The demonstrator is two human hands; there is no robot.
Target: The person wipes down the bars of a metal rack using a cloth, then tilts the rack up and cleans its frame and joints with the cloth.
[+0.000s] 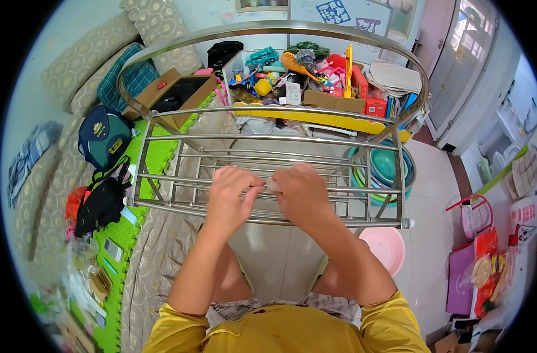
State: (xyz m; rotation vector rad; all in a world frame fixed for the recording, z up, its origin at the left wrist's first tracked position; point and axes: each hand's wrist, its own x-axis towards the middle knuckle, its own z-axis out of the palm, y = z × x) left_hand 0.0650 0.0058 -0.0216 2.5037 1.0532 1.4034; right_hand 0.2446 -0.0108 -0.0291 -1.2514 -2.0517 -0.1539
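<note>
so the silver tubular metal rack (318, 140) is stretched out crosswise in front of the person, with its big curved end bar on the far side and its long near edge closest to the body. both forearms reach in over that near edge, probably so the fingers can work close together without the bars getting in the way

the small whitish translucent piece (272, 185) is up between the hands, over the middle of the rack. right hand (304, 191) is clamped on it, fingers curled in tight, i'd guess to keep something that tiny from slipping. left hand (234, 189) has thumb and forefinger pinched together just beside it, but can't tell if they've caught an end of it too. looks like a two-sided hold, one hand steadying while the other does the fiddly bit, just my read tho. too small to say what the piece actually is

there's a white end cap (409, 223) at the rack's near right corner and another pale one (129, 201) at the near left, so those ends face the person and are easy to get at. pink round plastic basin (392, 250) sits on the tiled floor (268, 250) just past the near right corner, off to the side of the legs
</note>
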